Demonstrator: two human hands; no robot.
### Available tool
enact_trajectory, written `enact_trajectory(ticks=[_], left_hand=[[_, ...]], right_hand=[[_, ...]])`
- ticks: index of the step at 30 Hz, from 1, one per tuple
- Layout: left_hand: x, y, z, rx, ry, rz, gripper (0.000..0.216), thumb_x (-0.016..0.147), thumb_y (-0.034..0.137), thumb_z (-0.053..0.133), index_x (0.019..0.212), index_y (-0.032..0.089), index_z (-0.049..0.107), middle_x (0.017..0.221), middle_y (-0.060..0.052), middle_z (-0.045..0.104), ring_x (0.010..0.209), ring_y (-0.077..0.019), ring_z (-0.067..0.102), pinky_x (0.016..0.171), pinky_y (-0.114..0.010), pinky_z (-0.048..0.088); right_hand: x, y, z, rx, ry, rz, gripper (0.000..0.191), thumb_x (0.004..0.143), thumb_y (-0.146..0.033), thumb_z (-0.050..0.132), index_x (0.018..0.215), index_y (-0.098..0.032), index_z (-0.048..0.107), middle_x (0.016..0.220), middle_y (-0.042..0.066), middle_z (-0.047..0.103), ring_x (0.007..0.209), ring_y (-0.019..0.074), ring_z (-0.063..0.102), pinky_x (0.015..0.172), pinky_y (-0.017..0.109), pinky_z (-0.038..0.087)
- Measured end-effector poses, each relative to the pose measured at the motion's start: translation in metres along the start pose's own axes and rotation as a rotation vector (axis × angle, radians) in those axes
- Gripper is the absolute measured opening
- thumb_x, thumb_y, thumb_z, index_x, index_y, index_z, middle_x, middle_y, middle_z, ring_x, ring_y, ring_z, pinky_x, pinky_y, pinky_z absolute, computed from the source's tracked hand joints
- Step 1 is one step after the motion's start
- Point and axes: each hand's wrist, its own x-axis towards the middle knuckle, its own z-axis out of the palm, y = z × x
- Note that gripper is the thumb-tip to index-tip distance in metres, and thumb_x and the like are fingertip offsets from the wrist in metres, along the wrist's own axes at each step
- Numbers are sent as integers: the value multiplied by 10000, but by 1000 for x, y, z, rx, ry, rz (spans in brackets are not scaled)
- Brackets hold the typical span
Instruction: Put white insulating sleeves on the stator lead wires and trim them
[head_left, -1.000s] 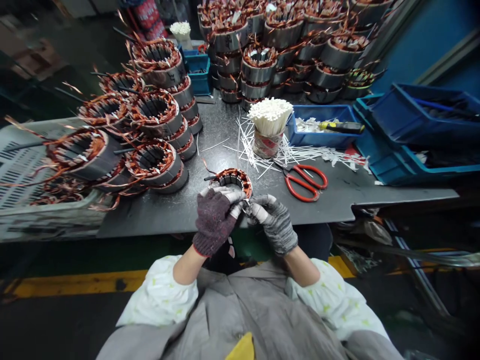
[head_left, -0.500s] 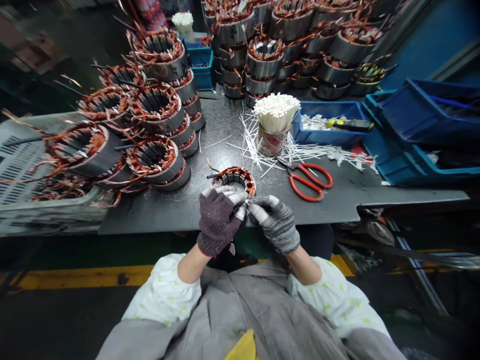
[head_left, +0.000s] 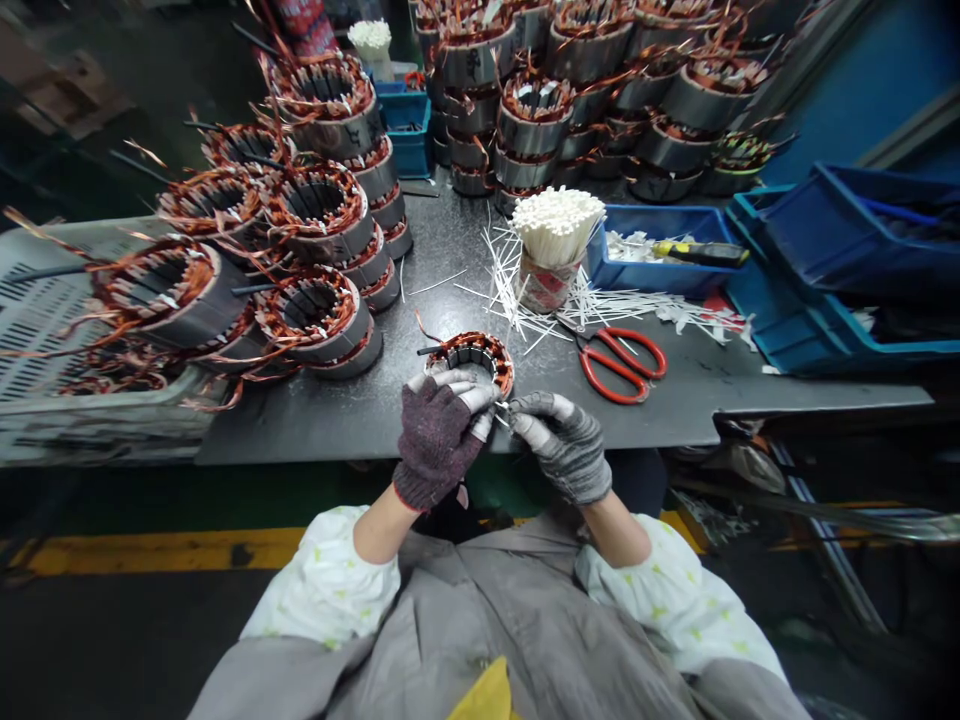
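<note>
The likeliest trouble, I judge, lies at the near rim of the stator [head_left: 505,374], which sits on the table [head_left: 360,420] close to its front edge, directly before the person, with the hands on its near side. A small white piece [head_left: 502,412] shows there between the two hands; if the right fingertips tug it too hard or at a slant, it could slip, tear or drag on the copper beneath. Should the left hand ease its hold under such a pull, the ring could turn or slide toward the edge. The black lead [head_left: 431,350] and the bare copper wire [head_left: 421,325] stick out on the far left side, and might snag or bend if the ring swings round. The loose sticks [head_left: 532,322] and the scissors [head_left: 628,370] lie to the right beyond the ring, where a wide sweep of the right arm could scatter or knock them. As for the hands, the left hand [head_left: 441,430] is curled over the near rim, fingers bent and close together, thumb on the near side, seemingly steadying the ring. The right hand [head_left: 566,445] is half curled just to the right of it, thumb and forefinger drawn nearly together beside the white piece; whether they actually pinch its end, I cannot tell.
</note>
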Motion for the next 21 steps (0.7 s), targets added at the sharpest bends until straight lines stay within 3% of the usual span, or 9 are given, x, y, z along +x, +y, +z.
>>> enact_trajectory(ticks=[5,10,16,21], left_hand=[[-1,-1,-2,-4,-56,-12,199,938,280,590,1112,243,679,1061,-38,767,1154,-230,645,1030,-453,397],[0,-2,-1,-2,3,9,202,932,249,601,1121,232,671,1065,-34,763,1142,-218,642,1022,-438,406],[0,-2,-4,6,-63,-2,240,928,268,588,1151,250,677,1063,-43,763,1158,-234,638,1036,-469,389],[-1,-4,-5,-20,-92,16,268,930,285,588,1183,269,677,1096,-41,754,1177,-234,623,1036,-462,386]], right_hand=[[10,4,5,-66,-27,-68,100,884,-327,677,885,-265,755,819,16,786,732,193,741,703,306,618],[2,3,-3,-44,41,-49,74,878,-303,697,895,-259,754,815,15,782,703,188,730,694,320,609],[11,10,7,-117,-54,-112,132,913,-346,649,914,-261,751,838,21,786,745,188,736,722,305,608],[17,14,0,-273,-159,-240,180,951,-362,608,989,-266,756,924,42,769,841,198,714,770,318,577]])
